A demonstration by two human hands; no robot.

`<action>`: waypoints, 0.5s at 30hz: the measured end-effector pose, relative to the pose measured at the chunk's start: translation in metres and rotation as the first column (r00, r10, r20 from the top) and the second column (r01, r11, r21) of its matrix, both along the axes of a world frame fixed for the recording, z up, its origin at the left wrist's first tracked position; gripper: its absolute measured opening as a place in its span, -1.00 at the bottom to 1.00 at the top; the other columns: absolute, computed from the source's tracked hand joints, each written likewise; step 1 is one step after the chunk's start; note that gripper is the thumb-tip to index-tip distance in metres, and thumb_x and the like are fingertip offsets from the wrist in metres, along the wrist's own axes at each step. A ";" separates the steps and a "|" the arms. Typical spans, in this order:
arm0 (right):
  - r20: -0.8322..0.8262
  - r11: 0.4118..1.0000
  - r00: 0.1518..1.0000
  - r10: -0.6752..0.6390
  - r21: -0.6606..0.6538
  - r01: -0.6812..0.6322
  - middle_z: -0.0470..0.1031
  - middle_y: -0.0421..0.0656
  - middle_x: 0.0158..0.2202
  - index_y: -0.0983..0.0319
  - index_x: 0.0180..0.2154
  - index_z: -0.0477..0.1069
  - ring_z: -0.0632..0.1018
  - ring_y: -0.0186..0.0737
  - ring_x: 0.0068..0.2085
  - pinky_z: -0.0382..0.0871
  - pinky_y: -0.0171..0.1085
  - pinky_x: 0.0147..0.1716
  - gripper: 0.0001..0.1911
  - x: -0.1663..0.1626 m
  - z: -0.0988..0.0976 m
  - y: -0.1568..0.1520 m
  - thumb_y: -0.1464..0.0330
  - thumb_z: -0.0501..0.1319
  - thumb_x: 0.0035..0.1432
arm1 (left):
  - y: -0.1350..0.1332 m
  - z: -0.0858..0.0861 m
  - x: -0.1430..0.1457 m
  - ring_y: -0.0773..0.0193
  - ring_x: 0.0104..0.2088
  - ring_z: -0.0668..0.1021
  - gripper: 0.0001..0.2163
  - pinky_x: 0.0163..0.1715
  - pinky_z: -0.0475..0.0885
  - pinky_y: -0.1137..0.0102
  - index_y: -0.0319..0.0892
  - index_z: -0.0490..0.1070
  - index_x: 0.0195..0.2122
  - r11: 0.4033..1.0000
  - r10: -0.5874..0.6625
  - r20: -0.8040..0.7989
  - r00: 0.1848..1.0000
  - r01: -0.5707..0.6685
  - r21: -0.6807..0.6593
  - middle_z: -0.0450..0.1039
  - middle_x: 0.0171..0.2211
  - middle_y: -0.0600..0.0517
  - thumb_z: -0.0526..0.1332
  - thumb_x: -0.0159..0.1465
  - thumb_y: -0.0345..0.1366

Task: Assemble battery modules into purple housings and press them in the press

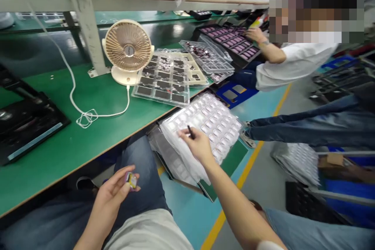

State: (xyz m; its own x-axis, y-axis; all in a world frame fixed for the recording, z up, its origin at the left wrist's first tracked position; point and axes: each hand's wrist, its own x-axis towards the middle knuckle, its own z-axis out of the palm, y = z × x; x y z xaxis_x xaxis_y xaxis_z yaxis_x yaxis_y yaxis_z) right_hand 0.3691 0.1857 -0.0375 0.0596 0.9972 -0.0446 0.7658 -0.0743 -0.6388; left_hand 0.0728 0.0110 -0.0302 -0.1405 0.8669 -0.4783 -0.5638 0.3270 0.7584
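Head view, seated at a factory bench: my left hand (113, 195) pinches a small purple-and-yellow rectangular part (131, 180) between thumb and fingertips, low over my jeans-clad lap. My right hand (197, 144) reaches forward and holds a thin dark stick-like tool (190, 131), its tip just above the stack of clear plastic blister trays (209, 119) filled with rows of small pale parts. That stack sits directly under and beyond my right hand, propped at a tilt off the near edge of the green worktable (73, 136), with more clear trays fanned out beneath it.

Beyond the left hand, across the table edge, lie a white power cable (88, 116) with a coiled loop and a round beige desk fan (128, 49). Just right of the fan, a clear tray of dark square components (162, 82) overlaps a cream tray. A black flat fixture (26, 119) lies far to the left of my left hand.

Past my right hand a co-worker in a white shirt (293, 64) leans in, one hand on a black tray of purple parts (234, 41). Another person's jeans-clad legs (307, 125) stretch across the aisle to the right of my grip.

Open teal floor with a yellow line (234, 199) lies between my arms and to the right of the tray stack.
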 end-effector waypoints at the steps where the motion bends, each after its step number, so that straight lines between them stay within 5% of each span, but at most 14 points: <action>1: -0.071 0.998 0.995 0.064 -0.011 -0.065 0.65 -0.12 -0.37 0.19 -0.25 0.63 0.59 -0.13 -0.39 0.50 -0.21 -0.42 -0.55 -0.022 -0.001 -0.021 -0.07 0.32 0.34 | 0.003 0.001 0.003 -0.23 0.04 0.69 -0.60 -0.16 0.72 0.13 -0.17 0.72 0.00 0.999 -0.036 0.004 0.999 0.036 0.029 0.53 0.26 -0.30 0.56 0.19 -0.10; 4: -0.378 0.969 0.904 0.198 -0.066 -0.240 0.62 -0.15 -0.44 0.23 -0.28 0.64 0.54 -0.23 -0.46 0.40 -0.30 -0.50 -0.47 -0.086 -0.003 -0.068 -0.13 0.35 0.28 | 0.009 0.001 0.005 -0.17 0.01 0.69 -0.65 -0.16 0.73 0.10 -0.12 0.73 0.01 0.984 -0.138 0.039 0.990 0.133 0.119 0.38 0.40 -0.27 0.55 0.22 -0.15; 8: -0.714 0.897 0.690 0.116 -0.224 -0.382 0.63 -0.12 -0.37 0.25 -0.30 0.62 0.55 -0.27 -0.39 0.41 -0.32 -0.38 -0.52 -0.136 0.005 -0.088 -0.07 0.48 0.18 | 0.002 -0.006 -0.014 -0.08 0.00 0.68 -0.66 -0.15 0.72 0.14 -0.06 0.71 0.07 0.973 -0.125 0.063 0.990 0.110 0.204 0.45 0.33 -0.21 0.53 0.26 -0.20; 12: -0.831 0.717 0.552 -0.069 -0.426 -0.552 0.43 -0.30 -0.55 0.24 -0.31 0.52 0.21 -0.49 -0.61 0.03 -0.41 -0.62 -0.45 -0.151 0.011 -0.082 -0.12 0.50 0.12 | -0.014 -0.005 -0.033 -0.07 0.01 0.67 -0.66 -0.17 0.72 0.18 -0.05 0.71 0.09 0.970 -0.076 0.091 0.993 0.053 0.238 0.49 0.28 -0.20 0.50 0.29 -0.23; 15: -0.858 0.592 0.496 -0.130 -0.468 -0.655 0.52 -0.26 -0.47 0.25 -0.27 0.52 0.12 -0.55 -0.63 -0.12 -0.43 -0.66 -0.46 -0.158 0.012 -0.079 -0.06 0.55 0.07 | -0.021 -0.001 -0.041 -0.07 0.01 0.66 -0.66 -0.17 0.72 0.18 -0.07 0.70 0.09 0.965 -0.082 0.134 0.988 0.046 0.258 0.48 0.29 -0.22 0.50 0.28 -0.23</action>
State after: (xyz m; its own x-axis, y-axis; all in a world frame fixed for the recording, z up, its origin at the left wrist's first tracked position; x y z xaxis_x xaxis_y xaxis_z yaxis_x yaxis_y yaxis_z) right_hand 0.2112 0.1066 -0.0251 -0.6494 0.5476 -0.5276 0.0652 -0.6512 -0.7561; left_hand 0.0317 -0.0101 -0.0313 -0.0273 0.9672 -0.2526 -0.6559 0.1734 0.7347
